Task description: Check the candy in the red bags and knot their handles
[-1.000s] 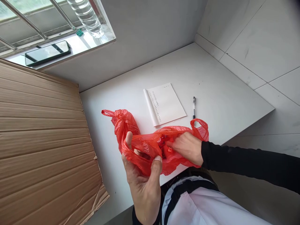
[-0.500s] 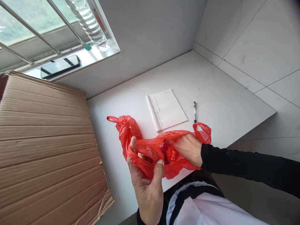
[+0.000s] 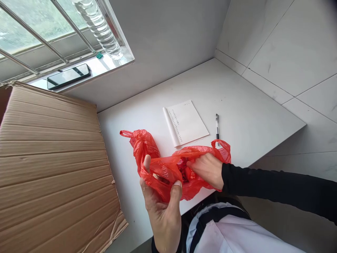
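Note:
A red plastic bag (image 3: 168,168) is held with its mouth spread above the front of the table. My left hand (image 3: 163,214) is closed on the bag's left edge, the thumb on the near rim and the fingers passing through the handle side. From the right, my right hand (image 3: 207,170) reaches into the mouth, fingers beside small red wrapped packets (image 3: 182,165). Its fingertips are mostly hidden, so its grip does not show. Left of this bag, a second red plastic bag (image 3: 143,142), knotted at the top, rests on the table.
An open notebook (image 3: 188,123) with handwriting lies beyond the bags, a black pen (image 3: 217,124) to its right. A large cardboard box (image 3: 52,168) stands at left. On the windowsill are a phone (image 3: 68,76) and a clear ridged bottle (image 3: 101,30). The table (image 3: 252,102) meets walls behind.
My right hand has moved slightly left and deeper among the packets, now covering more of their printing. The left hand keeps its hold on the bag. The view has shifted a little.

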